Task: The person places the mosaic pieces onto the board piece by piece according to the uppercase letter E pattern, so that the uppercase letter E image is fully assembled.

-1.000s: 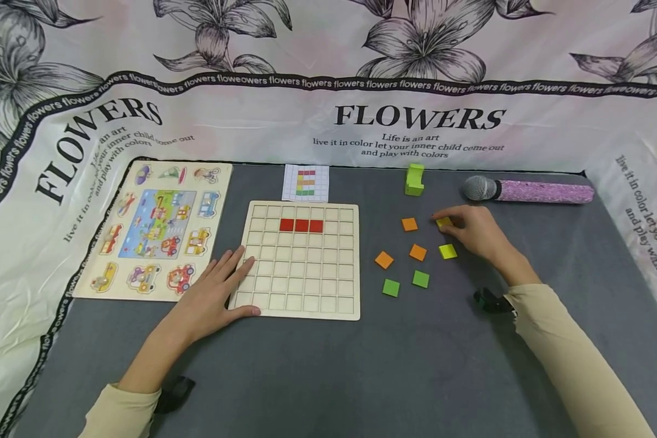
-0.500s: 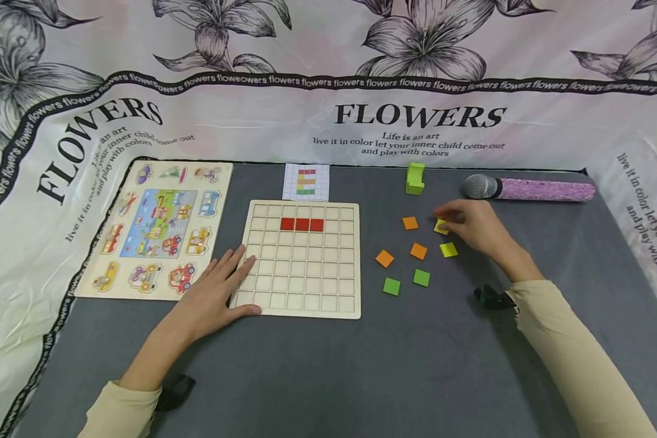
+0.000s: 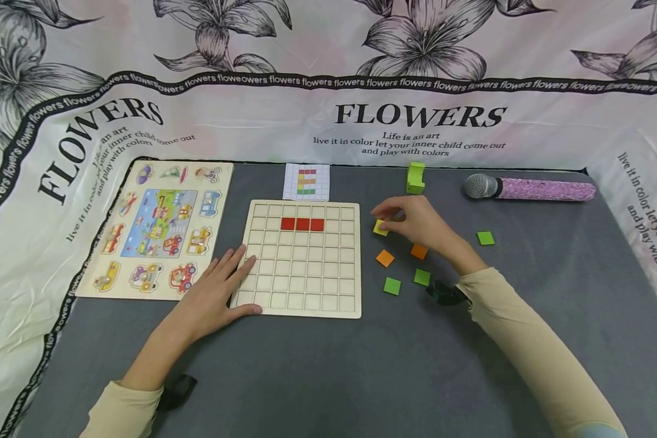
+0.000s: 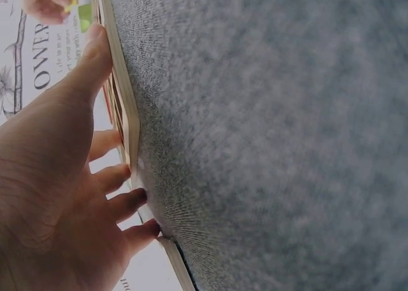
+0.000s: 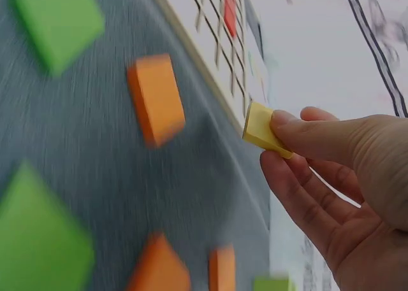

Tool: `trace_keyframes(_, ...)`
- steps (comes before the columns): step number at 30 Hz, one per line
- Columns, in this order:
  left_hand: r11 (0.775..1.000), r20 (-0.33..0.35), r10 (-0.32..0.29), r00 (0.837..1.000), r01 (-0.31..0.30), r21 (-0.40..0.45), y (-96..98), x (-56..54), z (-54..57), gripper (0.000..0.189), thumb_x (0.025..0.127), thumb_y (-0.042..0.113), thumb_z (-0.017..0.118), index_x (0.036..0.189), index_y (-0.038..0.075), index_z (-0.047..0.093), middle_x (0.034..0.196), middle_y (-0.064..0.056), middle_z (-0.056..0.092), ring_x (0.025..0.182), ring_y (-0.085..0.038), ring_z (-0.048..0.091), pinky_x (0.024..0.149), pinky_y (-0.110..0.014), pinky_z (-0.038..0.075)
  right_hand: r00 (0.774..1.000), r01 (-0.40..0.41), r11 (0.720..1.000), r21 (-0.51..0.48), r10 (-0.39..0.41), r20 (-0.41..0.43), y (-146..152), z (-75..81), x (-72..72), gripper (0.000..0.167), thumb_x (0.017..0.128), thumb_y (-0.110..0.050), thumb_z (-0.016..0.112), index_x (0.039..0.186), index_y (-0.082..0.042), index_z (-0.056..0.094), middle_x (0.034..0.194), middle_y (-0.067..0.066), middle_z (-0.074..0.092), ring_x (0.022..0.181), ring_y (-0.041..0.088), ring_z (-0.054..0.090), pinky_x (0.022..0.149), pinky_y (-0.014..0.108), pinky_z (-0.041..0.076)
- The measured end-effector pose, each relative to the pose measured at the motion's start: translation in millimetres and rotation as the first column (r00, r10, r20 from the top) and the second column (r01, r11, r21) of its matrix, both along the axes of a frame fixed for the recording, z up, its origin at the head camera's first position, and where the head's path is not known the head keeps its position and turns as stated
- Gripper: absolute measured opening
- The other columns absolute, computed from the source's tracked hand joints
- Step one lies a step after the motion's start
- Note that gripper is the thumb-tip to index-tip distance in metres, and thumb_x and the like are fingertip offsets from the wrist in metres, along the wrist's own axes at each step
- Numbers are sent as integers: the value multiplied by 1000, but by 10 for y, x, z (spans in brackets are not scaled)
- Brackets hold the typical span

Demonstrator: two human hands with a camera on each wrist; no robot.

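Observation:
My right hand (image 3: pixel 418 225) pinches a yellow square tile (image 3: pixel 380 227) between thumb and fingers, just right of the wooden grid board (image 3: pixel 290 301). In the right wrist view the tile (image 5: pixel 260 127) is tipped, held by the thumb and fingertips, and overlaps the board's edge. Three red tiles (image 3: pixel 302 224) lie side by side in the board's second row. My left hand (image 3: pixel 210 301) rests with spread fingers along the board's left edge, thumb at its near corner. The left wrist view shows the same hand (image 4: pixel 70 170) against the board's side.
Loose tiles lie right of the board: orange (image 3: pixel 385 258), another orange partly under the hand (image 3: pixel 418 251), and green (image 3: pixel 392 286). A pattern card (image 3: pixel 320 182) is behind the board. Green blocks (image 3: pixel 415 178) and a microphone (image 3: pixel 544 189) stand farther back. A picture puzzle (image 3: pixel 106 243) lies left.
My right hand has picked up the yellow tile and carried it left toward the board. A green tile at the right has come into view. The left hand stays put.

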State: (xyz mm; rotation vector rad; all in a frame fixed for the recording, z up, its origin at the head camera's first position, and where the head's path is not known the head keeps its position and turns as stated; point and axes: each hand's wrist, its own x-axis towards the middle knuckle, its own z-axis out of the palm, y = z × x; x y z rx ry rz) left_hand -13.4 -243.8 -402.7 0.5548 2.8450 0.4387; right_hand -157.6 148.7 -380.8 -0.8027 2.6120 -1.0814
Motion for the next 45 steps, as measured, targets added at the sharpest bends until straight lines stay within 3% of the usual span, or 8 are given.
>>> trace_keyframes(7,1000,-8,-2,1000,2,1,-17,6,5,95,84,58,68,155,9,28,163,-15,15,148,-37,15,119,-53,14,994,-109,991,-80,111,24,-542,-133,25,26,85,-4,75,111,-2,72,98,7,71,87,19,62,78,34,54)
trace_keyframes(15,1000,-5,-4,1000,4,0,-11,-4,-2,96,84,59,68,155,9,28,163,-14,15,148,-37,15,119,-53,14,981,-144,970,-195,167,103,-992,-213,-15,22,87,-5,74,108,-4,73,96,4,70,83,14,61,77,30,53)
trace_keyframes(29,1000,-11,-6,1000,6,2,-7,-12,-17,96,83,57,69,155,8,29,162,-15,16,148,-38,16,118,-54,15,983,-168,973,-157,178,52,-1580,-219,-39,18,86,-6,75,104,-6,74,96,2,72,82,12,62,75,23,51)
trace_keyframes(36,1000,-19,-5,1000,5,-2,-15,6,-7,95,83,56,70,155,7,30,162,-16,17,147,-39,17,118,-55,16,983,-185,979,-91,185,-7,-1674,-240,13,17,87,-7,75,104,-8,74,96,1,70,85,12,62,75,22,49)
trace_keyframes(45,1000,-23,-8,1000,8,-3,-3,-4,-7,95,83,56,70,155,8,30,162,-16,17,147,-38,17,118,-54,16,992,-124,992,4,124,17,-1716,-185,53,14,89,-8,72,103,-6,73,92,1,70,84,12,62,77,22,50)
